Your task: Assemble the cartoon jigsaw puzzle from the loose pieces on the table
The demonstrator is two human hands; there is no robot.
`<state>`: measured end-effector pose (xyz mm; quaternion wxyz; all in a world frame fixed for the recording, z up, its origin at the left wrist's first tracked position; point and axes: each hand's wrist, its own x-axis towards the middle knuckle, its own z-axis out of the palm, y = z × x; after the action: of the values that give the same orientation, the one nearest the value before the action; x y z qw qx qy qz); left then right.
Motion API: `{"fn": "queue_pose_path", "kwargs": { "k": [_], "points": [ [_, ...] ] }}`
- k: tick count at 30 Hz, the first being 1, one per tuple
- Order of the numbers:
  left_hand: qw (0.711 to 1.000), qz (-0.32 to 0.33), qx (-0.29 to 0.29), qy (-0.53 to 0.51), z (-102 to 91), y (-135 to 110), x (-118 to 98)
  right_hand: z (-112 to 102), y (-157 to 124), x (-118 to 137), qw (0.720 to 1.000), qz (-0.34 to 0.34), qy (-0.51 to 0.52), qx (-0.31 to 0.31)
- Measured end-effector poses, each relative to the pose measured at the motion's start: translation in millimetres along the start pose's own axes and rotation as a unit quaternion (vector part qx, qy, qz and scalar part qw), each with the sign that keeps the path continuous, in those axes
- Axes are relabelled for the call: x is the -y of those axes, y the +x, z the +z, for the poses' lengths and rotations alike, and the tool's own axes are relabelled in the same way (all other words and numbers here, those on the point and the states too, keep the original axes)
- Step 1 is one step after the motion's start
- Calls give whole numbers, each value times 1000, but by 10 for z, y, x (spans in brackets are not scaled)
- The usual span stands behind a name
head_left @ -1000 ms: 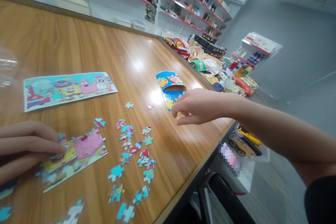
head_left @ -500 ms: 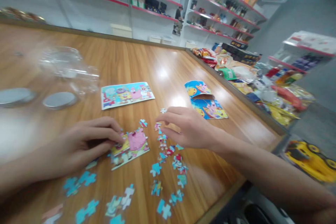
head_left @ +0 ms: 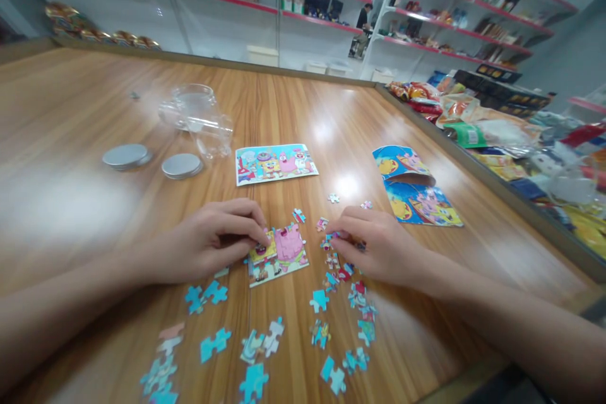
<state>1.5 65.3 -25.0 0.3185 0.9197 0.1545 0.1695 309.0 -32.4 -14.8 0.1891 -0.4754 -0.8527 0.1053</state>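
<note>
A partly joined jigsaw puzzle, with pink and yellow cartoon figures, lies on the wooden table. My left hand is curled at its left side, thumb and fingertips pressed on the yellow part. To the right, my right hand pinches at a small puzzle piece among the loose ones; its fingertips partly hide it. Loose blue pieces are scattered nearer to me, with more pieces in a column below my right hand. Behind the joined section lies a picture card of the same cartoon.
Clear plastic containers and round silver lids stand at the back left. A folded blue cartoon sleeve lies to the right. Packaged goods line the right edge. A person is far off by the shelves.
The view has swung left, so everything sits further right in the picture. My right hand has come down onto the loose pieces, finger and thumb closing. My left hand stays on the joined section.
</note>
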Motion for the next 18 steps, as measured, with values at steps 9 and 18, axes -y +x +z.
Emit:
{"fn": "queue_pose_path", "kwargs": {
  "k": [9,18],
  "points": [
    [1000,3,-2,-3,4,-2,6,-89,-41,174,985,-119,47,112],
    [1000,12,-3,4,3,-11,53,-112,-34,132,989,-95,10,113]
  ]
}}
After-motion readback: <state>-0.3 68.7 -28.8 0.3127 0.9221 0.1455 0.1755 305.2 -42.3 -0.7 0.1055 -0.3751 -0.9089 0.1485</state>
